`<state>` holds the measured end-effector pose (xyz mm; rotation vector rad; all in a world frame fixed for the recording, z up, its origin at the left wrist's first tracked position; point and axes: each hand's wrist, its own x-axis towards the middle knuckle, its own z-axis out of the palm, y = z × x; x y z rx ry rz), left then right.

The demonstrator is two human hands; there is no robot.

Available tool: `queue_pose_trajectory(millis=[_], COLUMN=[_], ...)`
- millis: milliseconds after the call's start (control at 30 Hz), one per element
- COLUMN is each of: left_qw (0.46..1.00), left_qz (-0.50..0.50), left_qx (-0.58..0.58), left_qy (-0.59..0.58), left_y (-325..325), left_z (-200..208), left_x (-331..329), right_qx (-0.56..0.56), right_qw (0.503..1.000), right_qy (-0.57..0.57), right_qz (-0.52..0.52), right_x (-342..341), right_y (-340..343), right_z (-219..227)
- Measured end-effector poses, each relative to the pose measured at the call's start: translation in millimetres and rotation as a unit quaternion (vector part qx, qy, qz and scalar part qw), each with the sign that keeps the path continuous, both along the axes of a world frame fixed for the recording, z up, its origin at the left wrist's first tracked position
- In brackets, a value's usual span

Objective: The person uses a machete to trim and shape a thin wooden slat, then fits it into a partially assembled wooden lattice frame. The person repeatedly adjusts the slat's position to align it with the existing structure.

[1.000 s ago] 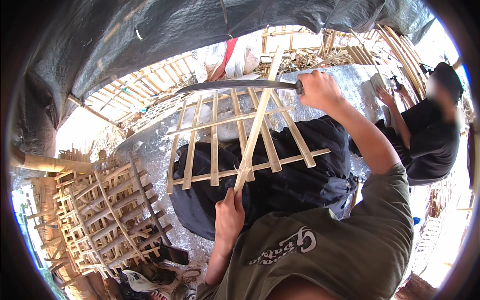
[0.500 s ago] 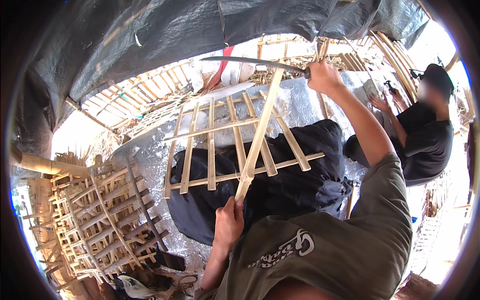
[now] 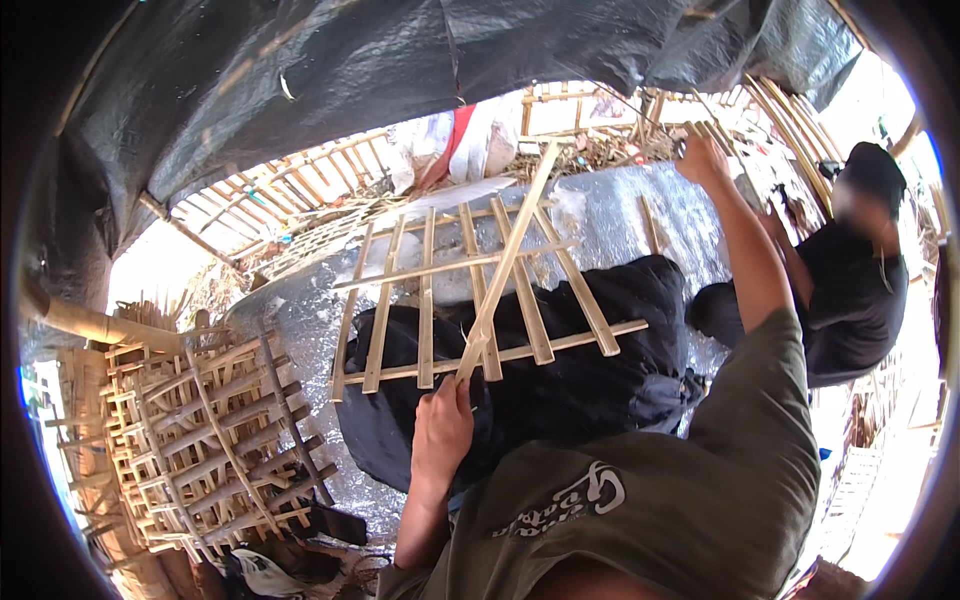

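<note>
Just nearer than the flat slatted bamboo frame (image 3: 427,310), the left hand (image 3: 443,428) pinches a long pale bamboo strip (image 3: 511,255) by its near end. The strip slants across the frame, away and rightward, its tip past the far edge. Bare silvery sheeting (image 3: 612,225) lies right of the frame; farther right, the right hand (image 3: 704,162) curls its fingers around a dark handle (image 3: 681,148).

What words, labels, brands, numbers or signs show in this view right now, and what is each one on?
Olive shirt: pale print, one large curled shape with smaller lettering, seen upside down; I'm not copying out its wording.
Bamboo strip and slatted frame: no lettering visible.
Pale sacks in the background: too small and washed out to tell.
</note>
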<state>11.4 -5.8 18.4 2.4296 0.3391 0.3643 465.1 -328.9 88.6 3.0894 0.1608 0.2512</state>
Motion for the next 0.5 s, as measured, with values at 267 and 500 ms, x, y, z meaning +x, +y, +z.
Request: queue_pose_trajectory(millis=[267,500], left_qw=[0.998,0.994], left_qz=[-0.001,-0.031], left_qx=[-0.065,-0.107], left_qy=[0.013,-0.006], left_y=[14,7], left_z=[-7,-10], left_x=[8,13], right_qx=[0.088,0.143], right_qw=[0.994,0.973], right_qy=[0.033,0.048], right_qz=[0.057,0.175], right_x=[-3,-51], right_y=[-4,47], right_z=[-18,-10])
